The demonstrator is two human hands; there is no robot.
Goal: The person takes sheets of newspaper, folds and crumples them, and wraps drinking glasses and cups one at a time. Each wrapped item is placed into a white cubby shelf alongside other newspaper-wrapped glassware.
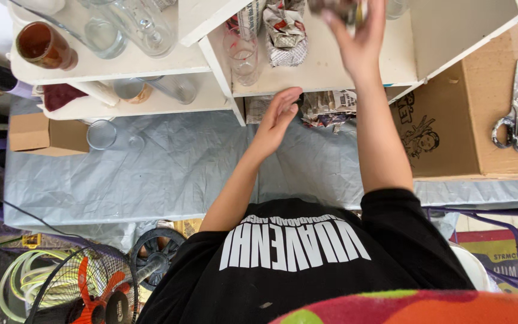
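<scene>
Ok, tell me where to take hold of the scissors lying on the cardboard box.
Probably best by the blades, just above the pivot. The scissors lie flat and closed on the cardboard box, loop handles toward the person and tips pointing away. Come straight down from above and pinch across the narrow closed blades; the right hand, now up at the shelf, is nearer.

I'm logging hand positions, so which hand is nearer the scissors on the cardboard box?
Right. The right hand is raised at the shelf, left of the scissors; the left hand is lower, farther left.
</scene>
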